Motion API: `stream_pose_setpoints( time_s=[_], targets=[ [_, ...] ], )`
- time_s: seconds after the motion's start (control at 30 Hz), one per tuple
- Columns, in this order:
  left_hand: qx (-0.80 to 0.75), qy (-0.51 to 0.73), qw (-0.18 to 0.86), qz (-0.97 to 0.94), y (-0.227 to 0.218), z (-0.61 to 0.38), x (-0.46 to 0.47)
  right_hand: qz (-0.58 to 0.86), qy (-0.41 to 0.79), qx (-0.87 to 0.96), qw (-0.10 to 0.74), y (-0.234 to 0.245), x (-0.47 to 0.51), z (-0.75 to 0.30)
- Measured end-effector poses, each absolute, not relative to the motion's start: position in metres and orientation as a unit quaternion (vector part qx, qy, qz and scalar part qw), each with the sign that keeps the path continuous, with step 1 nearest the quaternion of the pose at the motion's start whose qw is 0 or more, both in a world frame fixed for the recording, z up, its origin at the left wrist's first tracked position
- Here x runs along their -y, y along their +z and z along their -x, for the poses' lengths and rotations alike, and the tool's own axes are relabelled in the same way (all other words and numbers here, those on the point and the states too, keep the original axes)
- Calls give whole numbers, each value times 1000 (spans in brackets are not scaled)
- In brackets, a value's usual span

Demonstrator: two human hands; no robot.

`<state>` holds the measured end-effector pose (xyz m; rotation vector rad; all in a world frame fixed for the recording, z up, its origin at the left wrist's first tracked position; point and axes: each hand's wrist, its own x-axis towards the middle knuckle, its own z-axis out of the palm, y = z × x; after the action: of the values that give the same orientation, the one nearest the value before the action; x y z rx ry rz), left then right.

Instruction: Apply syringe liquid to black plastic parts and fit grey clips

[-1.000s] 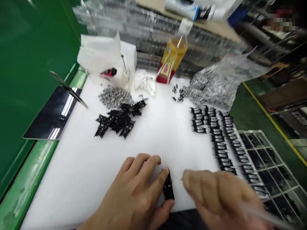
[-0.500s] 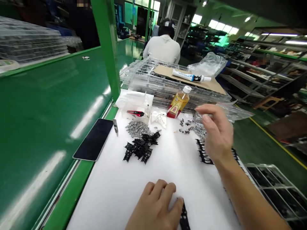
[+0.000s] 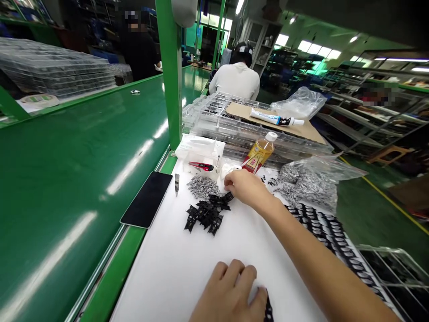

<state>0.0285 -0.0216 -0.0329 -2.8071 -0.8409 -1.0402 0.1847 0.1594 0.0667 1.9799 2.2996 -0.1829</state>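
Observation:
My left hand (image 3: pixel 231 290) rests low on the white work surface (image 3: pixel 174 268), fingers curled, its thumb against a black perforated plastic part (image 3: pixel 268 311) mostly hidden beneath it. Further forward, my right hand (image 3: pixel 246 185) has its fingertips pinched together beside a pile of small grey pieces (image 3: pixel 201 186); whatever is between them is too small to make out. Just below those fingertips lies a heap of black plastic parts (image 3: pixel 204 215). Behind my right hand a crumpled white tissue (image 3: pixel 229 166) partly shows.
A drink bottle (image 3: pixel 259 154) stands before stacked clear trays (image 3: pixel 214 127). A red utility knife (image 3: pixel 203 166), a blade (image 3: pixel 176 184) and a phone (image 3: pixel 147 199) lie left. Rows of black parts (image 3: pixel 321 232) and a bag of grey pieces (image 3: pixel 311 183) lie right. A co-worker (image 3: pixel 236 80) sits ahead.
My right hand has moved left and down from above the right-hand parts to the grey pile, its fingers closing. My left hand stays on the black part. The view has shifted slightly.

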Motion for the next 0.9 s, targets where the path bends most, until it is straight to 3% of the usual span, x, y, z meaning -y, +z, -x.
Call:
stream_pose_setpoints(
  time_s=[0.2,0.4,0.53,0.7,0.9],
  targets=[
    [263,-332,3,906,-33,-27,21,-656,-61,-750,54,78,-164,-176],
    [249,-285,-60,924,-25,-23,20,-623,-73,-776,-71,104,-70,-196],
    [252,-253,-102,928,-19,-22,21,-614,-195,-723,-249,68,34,-228],
    [254,-220,-158,928,-9,-21,22,-689,-176,-642,-287,6,97,-247],
    [268,-183,-200,924,3,-19,24,-701,-179,-621,-302,5,96,-246]
  ],
)
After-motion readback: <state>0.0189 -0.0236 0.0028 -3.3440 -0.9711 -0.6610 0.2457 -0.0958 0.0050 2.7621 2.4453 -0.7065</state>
